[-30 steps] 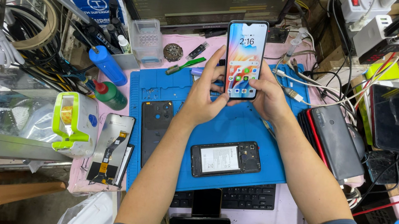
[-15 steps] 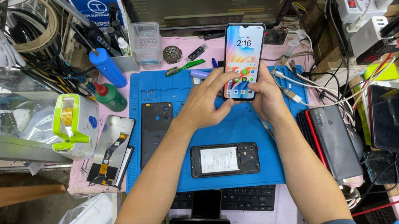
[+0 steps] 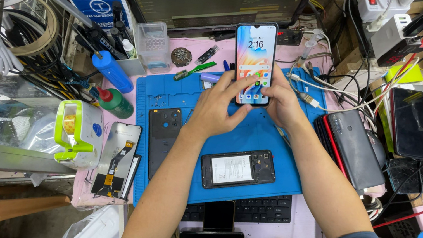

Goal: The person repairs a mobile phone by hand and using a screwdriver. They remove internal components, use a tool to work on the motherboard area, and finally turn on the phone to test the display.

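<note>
phone [image 3: 253, 62] lit, clamped in both hands: left [image 3: 218, 109], right [image 3: 280, 103]; opened phone [image 3: 238, 168], back cover [image 3: 163, 131] on blue mat [image 3: 275, 146] below.

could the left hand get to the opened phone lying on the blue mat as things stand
Probably yes. The opened phone lies bare on the blue mat just below the left hand, nothing between them, but that hand is on the lit phone.
</note>
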